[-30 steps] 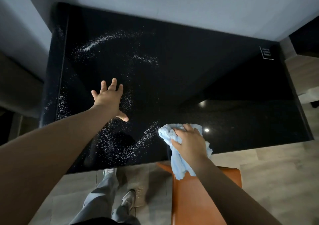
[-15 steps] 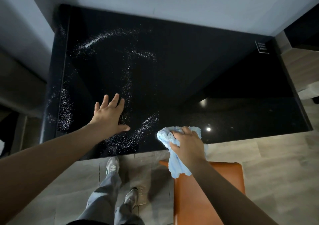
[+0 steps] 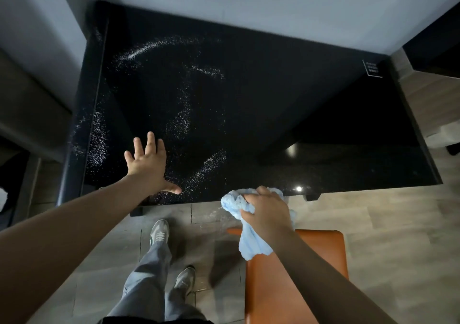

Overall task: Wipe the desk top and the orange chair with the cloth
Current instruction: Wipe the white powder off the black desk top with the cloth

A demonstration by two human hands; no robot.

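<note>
The blue cloth (image 3: 235, 203), bunched at the near edge of the desk top (image 3: 286, 114) with 1 tail hanging over the orange chair (image 3: 306, 289), looks soft, light and floppy. It is best held wadded, as the right hand (image 3: 268, 215) grips it now with curled fingers. The left hand (image 3: 148, 168) is open, fingers spread, among white specks (image 3: 99, 137).

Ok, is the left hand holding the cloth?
No, the right hand grips the cloth by the desk edge; the left hand is spread open.

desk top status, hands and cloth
Left hand spread on desk top, right hand gripping cloth at near edge. White specks unwiped on left half. Orange chair close below cloth.
</note>
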